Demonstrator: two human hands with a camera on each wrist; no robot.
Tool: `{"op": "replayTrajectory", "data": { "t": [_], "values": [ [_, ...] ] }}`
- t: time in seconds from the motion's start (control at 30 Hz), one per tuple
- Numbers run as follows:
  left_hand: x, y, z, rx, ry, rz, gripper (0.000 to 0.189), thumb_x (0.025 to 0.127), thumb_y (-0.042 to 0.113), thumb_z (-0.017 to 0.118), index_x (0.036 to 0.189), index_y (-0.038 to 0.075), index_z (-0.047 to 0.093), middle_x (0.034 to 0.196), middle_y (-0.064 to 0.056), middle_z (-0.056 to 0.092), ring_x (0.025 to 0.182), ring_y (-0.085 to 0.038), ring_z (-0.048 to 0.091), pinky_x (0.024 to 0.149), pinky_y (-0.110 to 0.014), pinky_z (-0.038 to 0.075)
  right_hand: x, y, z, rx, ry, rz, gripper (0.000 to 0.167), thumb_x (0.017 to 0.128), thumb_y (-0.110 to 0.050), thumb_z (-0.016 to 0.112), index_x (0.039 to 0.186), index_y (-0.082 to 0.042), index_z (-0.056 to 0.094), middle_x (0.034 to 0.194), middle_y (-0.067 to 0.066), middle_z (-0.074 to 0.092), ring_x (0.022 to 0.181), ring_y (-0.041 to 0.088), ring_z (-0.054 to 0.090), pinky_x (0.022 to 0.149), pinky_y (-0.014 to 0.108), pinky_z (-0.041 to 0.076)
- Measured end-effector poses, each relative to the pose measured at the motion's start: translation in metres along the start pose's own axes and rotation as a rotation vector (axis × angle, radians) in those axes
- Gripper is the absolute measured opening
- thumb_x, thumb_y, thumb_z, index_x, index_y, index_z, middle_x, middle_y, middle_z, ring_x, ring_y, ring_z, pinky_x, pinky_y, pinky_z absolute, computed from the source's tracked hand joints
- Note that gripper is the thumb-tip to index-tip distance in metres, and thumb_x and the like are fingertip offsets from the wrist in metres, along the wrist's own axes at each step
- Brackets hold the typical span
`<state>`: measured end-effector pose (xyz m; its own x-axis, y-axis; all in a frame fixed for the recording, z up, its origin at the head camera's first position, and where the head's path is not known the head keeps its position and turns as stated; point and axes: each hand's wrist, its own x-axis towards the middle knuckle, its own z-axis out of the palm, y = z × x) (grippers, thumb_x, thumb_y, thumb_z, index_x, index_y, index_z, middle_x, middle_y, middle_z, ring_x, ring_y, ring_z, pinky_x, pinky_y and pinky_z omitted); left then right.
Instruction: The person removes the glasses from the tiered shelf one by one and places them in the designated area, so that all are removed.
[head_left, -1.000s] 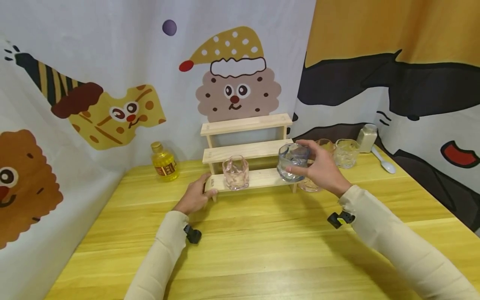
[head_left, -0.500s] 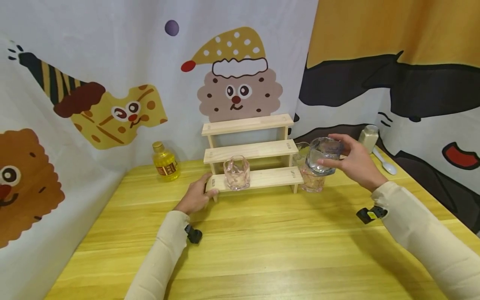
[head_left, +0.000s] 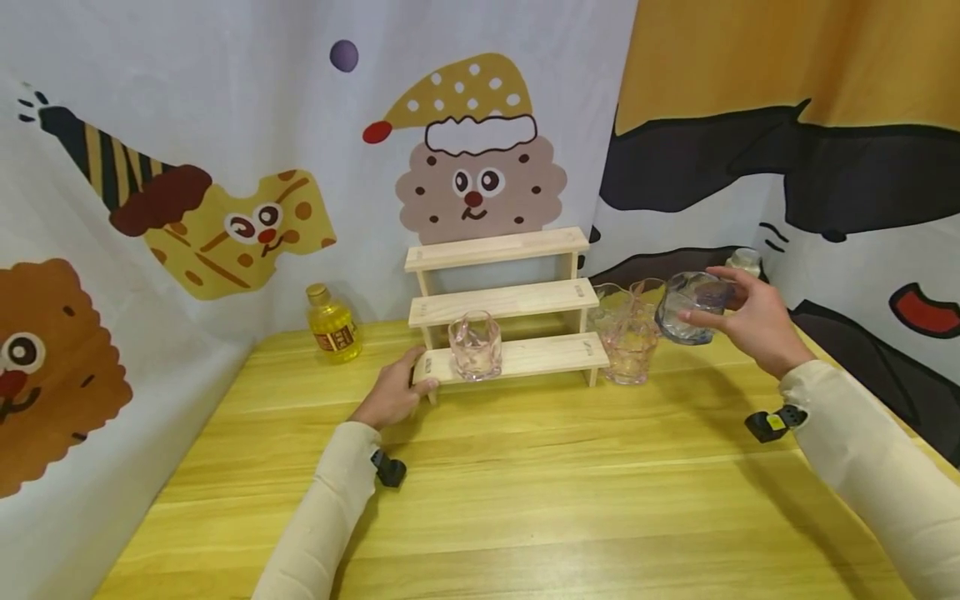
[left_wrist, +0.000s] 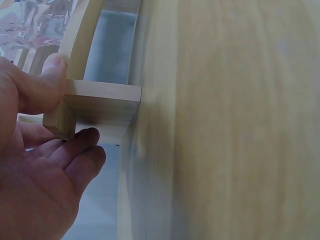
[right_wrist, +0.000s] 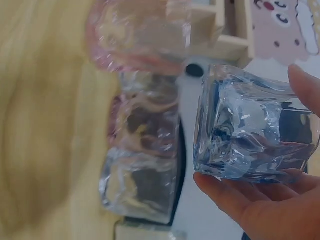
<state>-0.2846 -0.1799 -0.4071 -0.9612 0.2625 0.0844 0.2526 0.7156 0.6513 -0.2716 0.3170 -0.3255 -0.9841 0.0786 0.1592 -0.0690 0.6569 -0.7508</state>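
A three-tier wooden rack (head_left: 551, 354) stands at the back of the table. My left hand (head_left: 390, 389) grips the left end of its lowest tier; in the left wrist view the thumb (left_wrist: 52, 75) lies on top and fingers (left_wrist: 85, 155) curl beneath. One pink-tinted glass (head_left: 475, 346) sits on that tier, toward the left. Right of the rack, my right hand (head_left: 761, 321) holds a bluish glass (head_left: 686, 308) between thumb and fingers, tilted above the table. Close by on the tabletop stands another pink glass (head_left: 628, 362).
More glasses stand behind in a row, among them a clear glass (right_wrist: 140, 187) in the right wrist view. A capped jar (head_left: 744, 261) is partly hidden behind the right hand. Left of the rack stands a small bottle of yellow oil (head_left: 333, 325). A printed curtain (head_left: 300, 108) hangs behind.
My right hand has carried the bluish glass rightward from over the lowest tier to beyond the pink glass on the table. The left hand stays on the rack.
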Motion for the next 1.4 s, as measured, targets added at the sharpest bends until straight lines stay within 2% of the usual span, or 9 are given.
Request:
{"op": "replayTrajectory", "data": {
  "t": [0.07,0.17,0.3,0.47,0.77,0.97,1.1,1.23,1.4],
  "values": [
    [0.000,0.000,0.000,0.003,0.001,0.006,0.063,0.102,0.021,0.060,0.156,0.005,0.031,0.138,-0.023,0.059,0.122,-0.035,0.061,0.106,-0.052,0.048,0.001,0.008,0.000,-0.013,0.005,0.010,0.104,0.084,-0.053,0.077,0.162,-0.014,0.020,0.164,0.028,0.020,0.135,0.052,0.036,0.095,0.068,0.042],
    [0.001,0.000,0.000,0.000,0.001,0.010,0.063,0.102,0.021,0.060,0.156,0.005,0.032,0.137,-0.023,0.059,0.122,-0.035,0.061,0.106,-0.052,0.048,0.004,0.019,0.003,-0.055,0.019,0.010,0.102,0.085,-0.051,0.077,0.161,-0.009,0.022,0.147,0.031,0.038,0.114,0.043,0.045,0.078,0.050,0.049],
    [0.001,-0.001,0.001,-0.004,-0.004,0.006,0.063,0.102,0.021,0.060,0.156,0.005,0.031,0.136,-0.023,0.060,0.121,-0.035,0.061,0.106,-0.052,0.048,0.008,0.031,0.011,-0.078,0.022,0.007,0.098,0.086,-0.046,0.078,0.159,-0.004,0.026,0.126,0.026,0.048,0.096,0.030,0.046,0.065,0.029,0.044],
    [0.002,-0.002,0.001,0.003,-0.004,0.003,0.063,0.102,0.021,0.059,0.156,0.006,0.031,0.136,-0.022,0.060,0.121,-0.034,0.062,0.106,-0.052,0.048,0.013,0.041,0.023,-0.041,-0.037,0.022,0.099,0.086,-0.042,0.079,0.158,0.000,0.024,0.142,0.033,0.042,0.106,0.035,0.048,0.068,0.024,0.045],
    [0.000,0.000,-0.001,-0.020,-0.014,-0.004,0.064,0.102,0.021,0.059,0.157,0.005,0.030,0.137,-0.022,0.059,0.122,-0.034,0.061,0.105,-0.051,0.049,0.016,0.049,0.038,-0.054,-0.094,0.035,0.099,0.085,-0.041,0.080,0.157,0.000,0.026,0.146,0.034,0.042,0.116,0.043,0.050,0.069,0.022,0.046],
    [0.001,-0.001,-0.001,-0.035,-0.017,-0.018,0.063,0.103,0.022,0.059,0.157,0.006,0.030,0.136,-0.021,0.060,0.120,-0.032,0.062,0.104,-0.050,0.050,0.016,0.051,0.041,-0.067,-0.112,0.033,0.102,0.084,-0.046,0.081,0.158,-0.002,0.025,0.147,0.034,0.042,0.119,0.045,0.052,0.072,0.027,0.050],
    [0.001,-0.002,-0.001,-0.040,-0.020,-0.016,0.063,0.103,0.021,0.058,0.157,0.005,0.029,0.136,-0.022,0.059,0.120,-0.033,0.062,0.104,-0.050,0.050,0.015,0.052,0.041,-0.072,-0.119,0.026,0.104,0.083,-0.045,0.082,0.158,-0.002,0.024,0.147,0.036,0.041,0.123,0.048,0.049,0.084,0.043,0.052],
    [0.001,-0.003,0.000,-0.043,-0.027,-0.020,0.064,0.103,0.021,0.058,0.157,0.005,0.028,0.139,-0.023,0.058,0.123,-0.033,0.061,0.105,-0.050,0.050,0.012,0.052,0.040,-0.098,-0.132,0.024,0.107,0.081,-0.043,0.084,0.158,-0.002,0.023,0.150,0.037,0.036,0.128,0.051,0.044,0.096,0.062,0.046],
    [0.002,-0.003,0.001,-0.033,-0.025,-0.019,0.064,0.103,0.022,0.057,0.157,0.004,0.027,0.139,-0.024,0.057,0.123,-0.035,0.061,0.105,-0.051,0.049,0.009,0.053,0.040,-0.117,-0.120,0.008,0.110,0.079,-0.046,0.084,0.158,-0.002,0.022,0.150,0.037,0.038,0.131,0.055,0.043,0.103,0.067,0.042]
  ]
}}
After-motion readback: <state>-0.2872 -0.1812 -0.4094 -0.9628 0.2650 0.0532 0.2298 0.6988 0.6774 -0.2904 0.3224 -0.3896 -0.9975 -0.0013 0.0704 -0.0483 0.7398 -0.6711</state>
